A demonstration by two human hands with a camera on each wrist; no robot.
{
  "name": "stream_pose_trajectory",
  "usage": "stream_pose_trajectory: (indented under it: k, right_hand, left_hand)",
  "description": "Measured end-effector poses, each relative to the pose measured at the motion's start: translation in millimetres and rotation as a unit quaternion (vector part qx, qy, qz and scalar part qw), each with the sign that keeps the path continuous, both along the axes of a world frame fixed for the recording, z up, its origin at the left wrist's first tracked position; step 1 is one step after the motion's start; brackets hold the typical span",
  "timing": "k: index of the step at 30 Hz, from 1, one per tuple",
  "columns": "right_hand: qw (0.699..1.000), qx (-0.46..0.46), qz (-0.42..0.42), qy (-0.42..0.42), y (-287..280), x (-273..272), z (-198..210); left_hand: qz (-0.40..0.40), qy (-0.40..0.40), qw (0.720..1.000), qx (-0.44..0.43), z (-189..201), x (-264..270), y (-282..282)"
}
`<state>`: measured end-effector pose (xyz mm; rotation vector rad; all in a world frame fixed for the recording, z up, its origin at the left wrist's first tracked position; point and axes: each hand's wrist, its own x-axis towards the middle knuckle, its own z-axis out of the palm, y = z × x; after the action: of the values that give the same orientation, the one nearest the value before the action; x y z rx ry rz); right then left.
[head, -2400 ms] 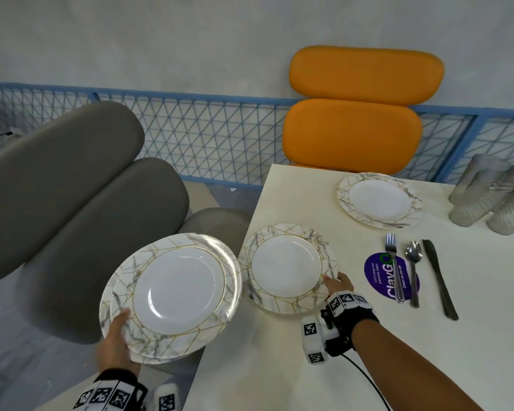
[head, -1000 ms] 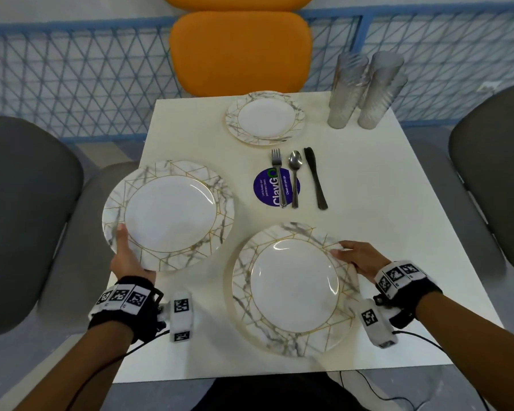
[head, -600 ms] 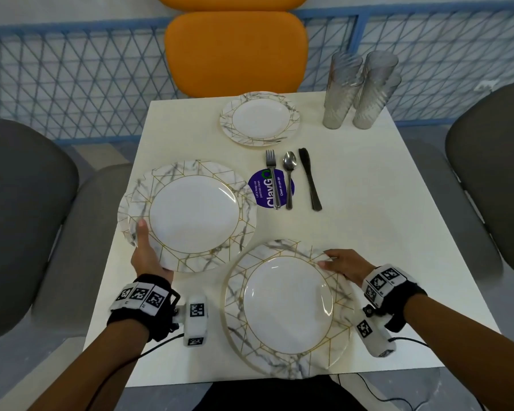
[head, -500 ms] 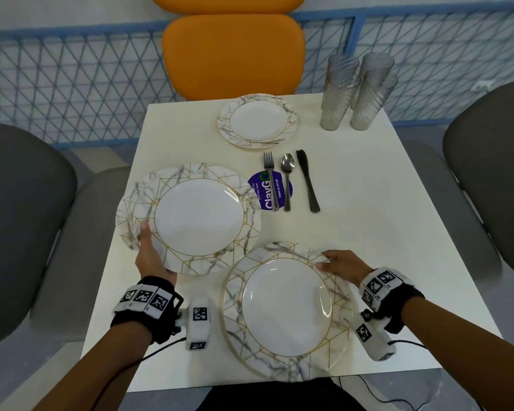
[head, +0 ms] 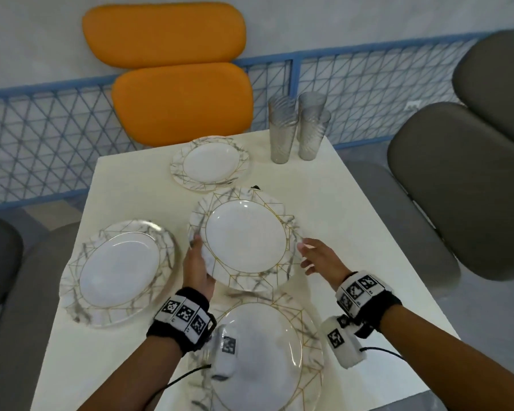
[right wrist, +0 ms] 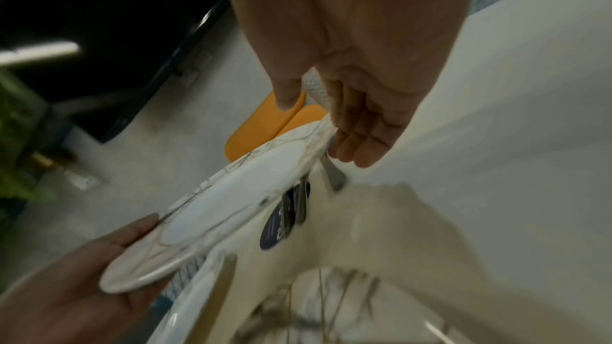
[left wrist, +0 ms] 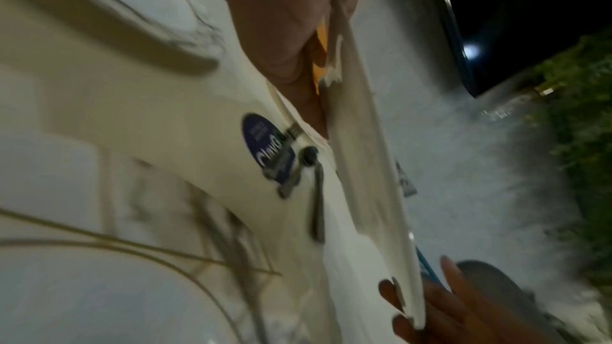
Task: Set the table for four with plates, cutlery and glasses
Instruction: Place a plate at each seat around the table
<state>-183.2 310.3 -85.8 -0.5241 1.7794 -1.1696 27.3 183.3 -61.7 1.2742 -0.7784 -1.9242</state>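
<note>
Cutlery (left wrist: pixel 299 166) under held plate (head: pixel 244 238), hidden overhead.

On the counter (head: pixel 353 221), one plate (head: pixel 118 272) lies at the left edge, another (head: pixel 267 354) at the near edge and a third (head: pixel 209 164) at the far edge, with the glasses (head: pixel 297 129) to its right at the far right corner. A fourth plate (head: pixel 244 237) is held above the middle between the left hand (head: pixel 197 266) and right hand (head: pixel 319 258), over the cutlery (left wrist: pixel 304 174). Chairs stand beyond the far, left and right sides.
</note>
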Motion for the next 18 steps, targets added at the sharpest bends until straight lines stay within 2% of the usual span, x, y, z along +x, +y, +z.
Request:
stream_pose_trajectory:
  k: [4, 6, 8, 10, 13, 18]
  right_hand:
    - [0.994, 0.006, -0.103, 0.021, 9.6, -43.6, -7.5]
    - [0.989, 0.008, -0.143, 0.033, 16.9, -69.4, -11.7]
    - [0.983, 0.015, -0.179, 0.038, 22.0, -94.7, -17.3]
    - [0.978, 0.034, -0.200, 0.049, 24.6, -115.8, -23.8]
    - [0.972, 0.067, -0.210, 0.081, 25.3, -137.9, -30.8]
    - [0.965, 0.092, -0.211, 0.122, 23.4, -155.9, -38.6]
  left_hand:
    - [-0.076, -0.020, 0.997, 0.023, -3.5, -64.7, -1.4]
    - [-0.128, -0.084, 0.988, 0.002, -7.3, -91.7, -3.3]
    - [-0.201, -0.197, 0.958, -0.062, -10.3, -114.1, -6.4]
    - [-0.253, -0.261, 0.925, -0.106, -11.0, -132.5, -7.5]
    - [-0.303, -0.300, 0.897, -0.112, -18.9, -153.5, -11.9]
    - [-0.345, -0.309, 0.875, -0.140, -24.5, -170.8, -11.2]
